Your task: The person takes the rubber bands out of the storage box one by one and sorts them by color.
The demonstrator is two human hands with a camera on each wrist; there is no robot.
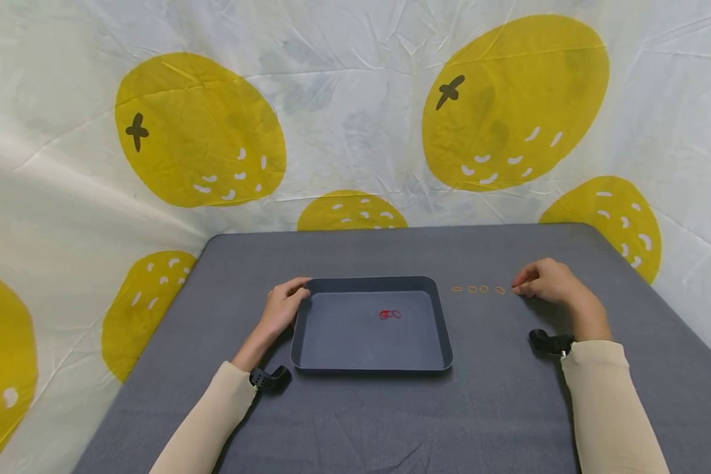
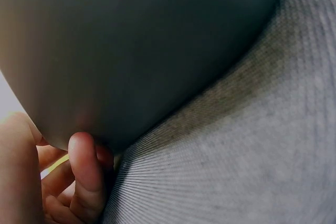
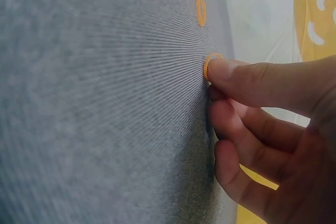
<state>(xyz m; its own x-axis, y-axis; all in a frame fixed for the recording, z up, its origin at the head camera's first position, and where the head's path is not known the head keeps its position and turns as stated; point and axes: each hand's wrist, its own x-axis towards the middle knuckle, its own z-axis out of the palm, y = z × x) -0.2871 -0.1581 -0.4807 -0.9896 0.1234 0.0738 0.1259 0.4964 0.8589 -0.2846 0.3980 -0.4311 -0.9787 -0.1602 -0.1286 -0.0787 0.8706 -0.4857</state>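
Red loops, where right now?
In the head view, the red loops lie inside the dark tray, slightly right of its middle, toward the far side; the orange loops lie outside, past its right edge.

The counter (image 1: pixel 367 421) is grey, with a fine woven surface and rounded far corners; it stretches beyond both grips. A dark grey tray (image 1: pixel 338 339) rests on it between them, its far left corner at the left grip (image 1: pixel 283 305). Four thin orange bands (image 1: pixel 484 289) lie in a row between the tray and the right grip (image 1: pixel 548 282). A fifth band (image 3: pixel 206 69) sits at the right grip's fingertips, close against the counter.
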